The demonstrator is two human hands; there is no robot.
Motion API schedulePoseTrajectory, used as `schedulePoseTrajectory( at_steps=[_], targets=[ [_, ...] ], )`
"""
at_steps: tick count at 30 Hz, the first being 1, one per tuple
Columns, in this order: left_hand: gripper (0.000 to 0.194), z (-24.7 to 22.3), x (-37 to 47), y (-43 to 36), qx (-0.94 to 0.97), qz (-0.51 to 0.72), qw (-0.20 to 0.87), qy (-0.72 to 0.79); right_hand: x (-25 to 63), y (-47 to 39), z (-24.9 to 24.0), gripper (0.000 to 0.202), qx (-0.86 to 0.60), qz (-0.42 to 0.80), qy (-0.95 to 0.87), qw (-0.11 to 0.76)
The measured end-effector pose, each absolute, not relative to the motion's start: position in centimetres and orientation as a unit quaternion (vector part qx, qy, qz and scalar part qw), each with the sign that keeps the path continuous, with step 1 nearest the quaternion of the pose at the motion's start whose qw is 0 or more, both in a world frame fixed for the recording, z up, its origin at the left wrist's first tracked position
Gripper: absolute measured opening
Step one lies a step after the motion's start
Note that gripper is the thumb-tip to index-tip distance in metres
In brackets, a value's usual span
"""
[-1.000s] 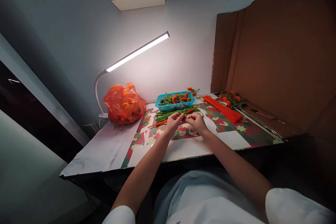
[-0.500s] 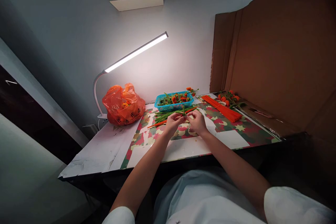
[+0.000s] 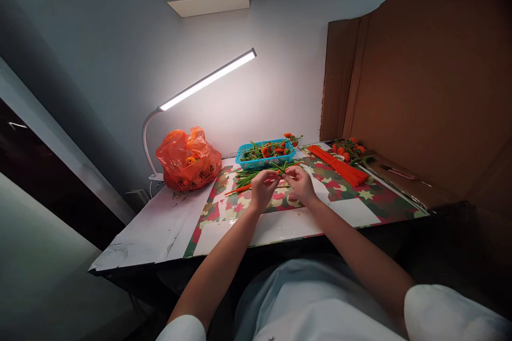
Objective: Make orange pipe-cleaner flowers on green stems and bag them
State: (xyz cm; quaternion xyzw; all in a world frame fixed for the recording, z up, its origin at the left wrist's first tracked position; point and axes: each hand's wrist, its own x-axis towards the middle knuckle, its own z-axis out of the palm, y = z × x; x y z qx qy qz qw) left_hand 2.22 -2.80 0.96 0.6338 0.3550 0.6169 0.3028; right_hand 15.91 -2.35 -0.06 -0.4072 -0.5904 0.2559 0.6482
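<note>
Pinching a crossed pair of slim green strips (image 3: pixel 285 167), the left hand (image 3: pixel 264 186) and right hand (image 3: pixel 300 184) meet above the camouflage-patterned tabletop (image 3: pixel 372 195), well back from its front edge. A blue perforated plastic basket (image 3: pixel 241 162) stands just beyond; a translucent orange plastic bag (image 3: pixel 188 168) sits apart, leaving room leftward.

On the surface (image 3: pixel 136 234), the bag (image 3: pixel 186 168) stands between the lamp (image 3: pixel 208 81), at left, and the basket (image 3: pixel 264 163), which holds flowers (image 3: pixel 266 152). Stems (image 3: pixel 247 176) lie before the basket; right of it lies the bundle (image 3: pixel 340 165), with blossoms (image 3: pixel 347 156) beyond, near the cardboard (image 3: pixel 420 74)
</note>
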Motion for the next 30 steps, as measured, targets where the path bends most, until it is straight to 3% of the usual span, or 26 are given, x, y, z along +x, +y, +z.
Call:
schedulePoseTrajectory(
  at_steps=[11,17,30],
  targets=[
    [0.014,1.3,2.6,-3.1,0.657,0.598,0.266,0.373,15.9,-2.4,-0.5,0.021,-0.389,0.29,-0.589,0.646],
    [0.025,0.7,2.5,-2.4,0.632,0.561,0.348,0.407,15.8,-2.5,-0.4,0.016,-0.385,0.247,-0.607,0.65],
    [0.026,0.1,1.7,-1.2,0.54,0.484,0.544,0.422,15.7,-2.4,-0.6,0.009,-0.407,0.201,-0.626,0.634]
  ],
)
